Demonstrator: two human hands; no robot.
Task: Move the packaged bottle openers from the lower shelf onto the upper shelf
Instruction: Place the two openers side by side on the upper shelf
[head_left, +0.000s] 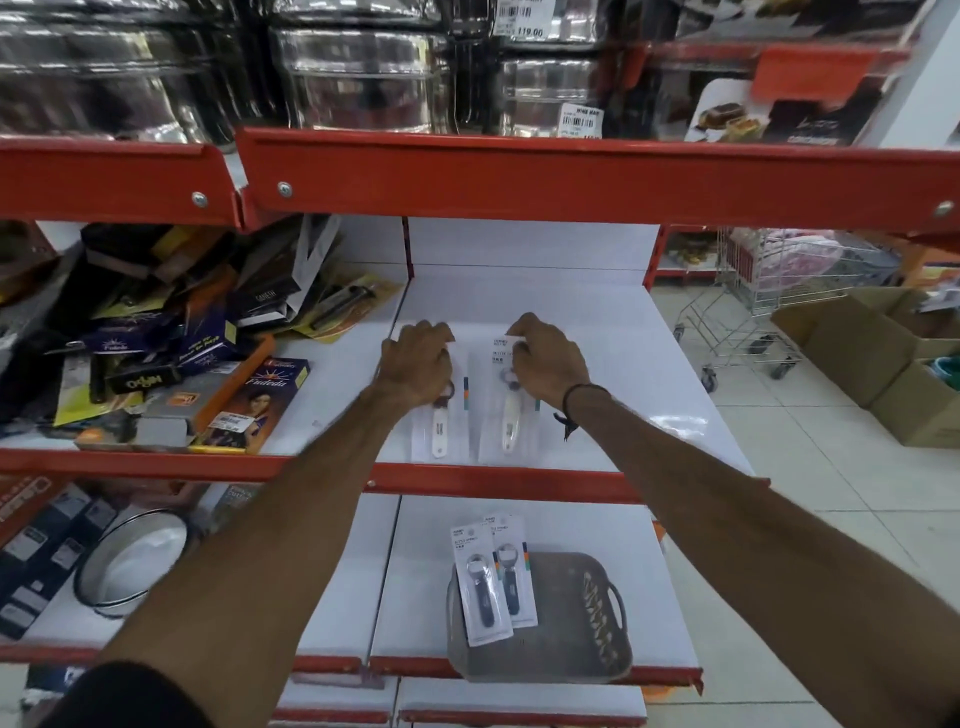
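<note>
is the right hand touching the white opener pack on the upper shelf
Touching. The head view shows the right hand lying on the top of the right-side white opener pack, fingers over its card, with no gap showing.

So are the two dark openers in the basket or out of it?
In. The two dark-handled packs lie propped on the grey basket on the lower shelf, their tops leaning over its back rim.

floor: pale tiles (810, 499); shelving: red-edged racks (571, 176) | right: wire trolley (753, 312); cardboard boxes (872, 353)
</note>
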